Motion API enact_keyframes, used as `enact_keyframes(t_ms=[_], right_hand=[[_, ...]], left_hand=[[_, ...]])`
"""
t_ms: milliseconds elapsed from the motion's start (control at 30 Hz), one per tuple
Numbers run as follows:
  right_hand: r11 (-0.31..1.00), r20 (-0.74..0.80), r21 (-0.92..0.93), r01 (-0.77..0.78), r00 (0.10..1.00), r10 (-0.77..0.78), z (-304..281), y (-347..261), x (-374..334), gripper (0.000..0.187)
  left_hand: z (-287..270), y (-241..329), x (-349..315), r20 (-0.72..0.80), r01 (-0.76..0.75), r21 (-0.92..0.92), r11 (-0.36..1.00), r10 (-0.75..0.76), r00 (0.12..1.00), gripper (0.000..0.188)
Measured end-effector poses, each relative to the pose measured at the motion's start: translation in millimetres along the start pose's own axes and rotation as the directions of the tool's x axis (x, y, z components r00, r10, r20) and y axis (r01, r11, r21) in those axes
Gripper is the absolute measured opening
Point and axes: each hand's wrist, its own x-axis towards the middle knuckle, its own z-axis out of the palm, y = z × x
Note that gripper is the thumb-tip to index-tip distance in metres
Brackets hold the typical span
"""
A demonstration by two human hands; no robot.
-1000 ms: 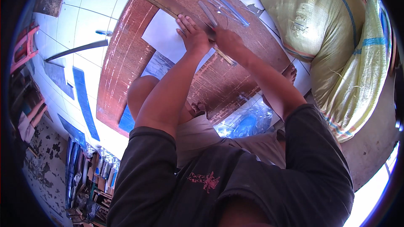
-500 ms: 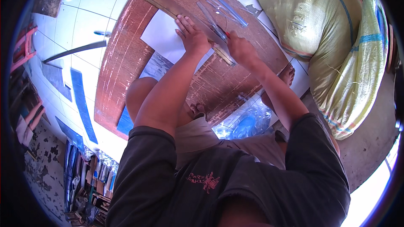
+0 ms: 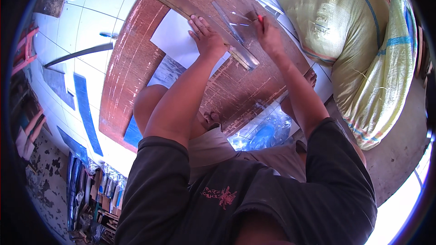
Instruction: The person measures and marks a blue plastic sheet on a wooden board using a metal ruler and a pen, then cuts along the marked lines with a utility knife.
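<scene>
My left hand (image 3: 208,36) lies flat with its fingers stretched out, pressing on a long straight bar (image 3: 181,5) that runs slantwise over a brown worn board (image 3: 131,77). Under the bar is a white sheet (image 3: 175,36), with a greyish patterned piece (image 3: 167,70) beside it. My right hand (image 3: 270,36) is closed round a small red-handled tool (image 3: 260,19), held to the right of the bar near the board's far right edge. The tool's tip is too small to make out. Thin narrow strips (image 3: 222,16) lie between the bar and that hand.
Large yellowish woven sacks (image 3: 336,18) stand at the right. Clear plastic wrap (image 3: 268,131) lies by my legs. On the white tiles at left are a dark curved strip (image 3: 79,54) and a blue strip (image 3: 87,113). Racks of narrow pieces (image 3: 104,195) stand lower left.
My right hand has moved away from the bar with the red-handled tool, up and to the right, to the loose strips. My left hand stays on the bar.
</scene>
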Motion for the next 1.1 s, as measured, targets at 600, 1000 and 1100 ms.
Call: enact_keyframes(t_ms=[600, 1000, 1100], right_hand=[[0.981, 0.252, -0.134, 0.137, 0.963, -0.1, 30.6, -44.8, 0.8, 0.038], [0.975, -0.528, 0.098, 0.201, 0.841, -0.12, -46.7, -9.9, 59.2, 0.035], [0.953, -0.444, 0.181, 0.242, 0.885, -0.141, -48.0, -25.5, 42.3, 0.045]], left_hand=[[17.9, -4.7, 6.6, -0.08, -0.024, -0.039, 0.999, 0.021, 0.997, 0.158], [11.0, -1.6, 6.9, -0.044, -0.041, -0.055, 0.998, 0.038, 0.998, 0.16], [12.8, -5.3, 4.8, -0.033, -0.037, -0.036, 0.999, 0.036, 0.999, 0.161]])
